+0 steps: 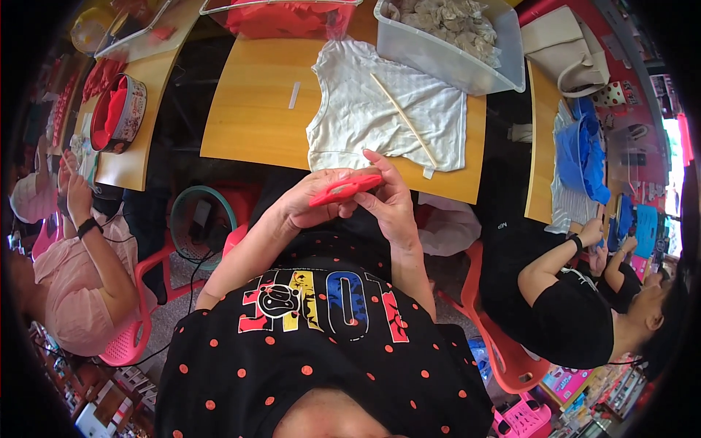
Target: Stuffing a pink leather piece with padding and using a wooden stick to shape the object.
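Observation:
Above my lap, just short of the table's near edge, both hands hold a small red piece (347, 190), apparently fabric, long and narrow with a pale spot on it. My left hand (307, 201) grips its left end, fingers curled beneath. At its right end my right hand (394, 204) pinches it between thumb and fingers, with one finger raised. Beyond my hands, a white sleeveless garment (350, 95) lies spread on the wooden table (248, 109). A thin wooden stick (403, 117) rests slantwise on that garment.
At the table's far side stand a clear bin of red pieces (281, 20) and a translucent bin (409, 55) with beige pieces. A white strip (294, 95) lies left of the garment. Co-workers sit at both sides. A teal-rimmed basket (232, 208) stands on my left.

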The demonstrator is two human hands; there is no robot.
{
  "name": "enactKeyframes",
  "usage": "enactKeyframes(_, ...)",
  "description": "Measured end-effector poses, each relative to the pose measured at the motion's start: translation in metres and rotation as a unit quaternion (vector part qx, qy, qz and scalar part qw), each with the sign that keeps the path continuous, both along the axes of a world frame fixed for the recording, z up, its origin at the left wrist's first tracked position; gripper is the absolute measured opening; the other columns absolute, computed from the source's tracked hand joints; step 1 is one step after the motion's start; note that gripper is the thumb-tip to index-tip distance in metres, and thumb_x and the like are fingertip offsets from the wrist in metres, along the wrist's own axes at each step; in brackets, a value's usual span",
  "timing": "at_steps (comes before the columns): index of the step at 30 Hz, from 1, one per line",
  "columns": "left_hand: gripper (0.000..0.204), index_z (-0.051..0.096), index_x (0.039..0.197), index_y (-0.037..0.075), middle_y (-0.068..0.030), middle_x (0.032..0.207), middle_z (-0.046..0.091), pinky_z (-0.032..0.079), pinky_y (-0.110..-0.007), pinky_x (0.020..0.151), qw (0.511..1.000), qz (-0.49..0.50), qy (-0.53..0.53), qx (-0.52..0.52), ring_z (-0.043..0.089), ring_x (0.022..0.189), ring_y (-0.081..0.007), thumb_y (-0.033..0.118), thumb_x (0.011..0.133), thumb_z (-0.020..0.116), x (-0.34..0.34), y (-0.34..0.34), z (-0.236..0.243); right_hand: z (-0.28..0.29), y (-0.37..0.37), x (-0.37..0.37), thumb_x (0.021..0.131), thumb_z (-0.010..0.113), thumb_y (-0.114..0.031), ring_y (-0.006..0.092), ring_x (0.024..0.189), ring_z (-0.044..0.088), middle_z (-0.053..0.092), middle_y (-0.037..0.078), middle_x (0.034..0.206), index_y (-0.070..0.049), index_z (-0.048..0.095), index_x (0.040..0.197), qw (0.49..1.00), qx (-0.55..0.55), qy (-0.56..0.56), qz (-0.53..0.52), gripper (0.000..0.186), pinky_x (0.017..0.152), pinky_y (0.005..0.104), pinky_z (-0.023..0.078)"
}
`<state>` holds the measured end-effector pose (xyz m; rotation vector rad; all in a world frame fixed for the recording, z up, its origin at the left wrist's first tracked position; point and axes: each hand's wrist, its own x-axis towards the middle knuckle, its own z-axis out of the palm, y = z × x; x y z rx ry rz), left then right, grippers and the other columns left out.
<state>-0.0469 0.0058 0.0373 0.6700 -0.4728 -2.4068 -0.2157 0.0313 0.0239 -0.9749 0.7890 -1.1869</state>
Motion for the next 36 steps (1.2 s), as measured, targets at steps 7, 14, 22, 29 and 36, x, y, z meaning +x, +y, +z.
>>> enactKeyframes(7,0.041,0.055,0.114,0.0,0.0,0.074,0.051,0.035,-0.022,0.05,0.991,-0.008,0.091,0.093,0.042,0.056,-0.0092,0.036,0.096,0.049,0.014,0.001,-0.022,-0.001,-0.005,-0.001,0.077,0.072,-0.001,0.0093,0.097,0.052,0.056,0.004,0.112,-0.003,0.045,0.133,1.0,-0.022,0.012,-0.009,0.062,0.09,0.0239,0.042)
enactKeyframes(14,0.031,0.055,0.105,0.003,0.0011,0.073,0.048,0.034,-0.021,0.051,0.986,0.009,0.107,0.124,0.04,0.058,-0.007,0.033,0.096,0.05,0.014,0.003,-0.021,-0.002,-0.005,0.002,0.08,0.071,-0.002,0.006,0.087,0.05,0.057,-0.001,0.1,-0.002,0.057,0.117,0.993,-0.012,0.1,-0.063,0.04,0.08,0.02,0.042)
enactKeyframes(22,0.023,0.054,0.106,0.004,-0.0057,0.089,0.059,0.039,-0.019,0.052,0.992,-0.003,0.091,0.093,0.045,0.058,-0.0056,0.025,0.097,0.05,0.016,-0.001,-0.011,-0.001,-0.008,0.01,0.085,0.066,-0.002,0.005,0.077,0.051,0.061,0.001,0.097,-0.001,0.063,0.103,0.991,-0.009,0.07,-0.112,0.019,0.072,0.0189,0.043)
enactKeyframes(29,0.014,0.052,0.098,0.004,-0.0059,0.089,0.061,0.051,-0.022,0.067,0.996,0.086,-0.025,-0.012,0.061,0.073,-0.0095,0.011,0.09,0.061,0.012,0.001,-0.011,0.002,0.002,0.009,0.089,0.064,-0.009,0.0039,0.068,0.052,0.064,0.001,0.078,0.001,0.067,0.093,0.986,0.1,0.024,-0.13,0.012,0.062,0.0179,0.041)
enactKeyframes(36,0.02,0.052,0.102,0.002,-0.0043,0.091,0.061,0.051,-0.023,0.069,0.965,0.137,-0.151,-0.163,0.059,0.074,-0.008,0.006,0.087,0.064,0.006,0.007,-0.006,0.005,0.003,0.008,0.088,0.065,-0.011,0.0033,0.062,0.049,0.059,-0.003,0.071,0.002,0.068,0.089,0.981,0.105,0.104,-0.124,0.013,0.056,0.0173,0.038)
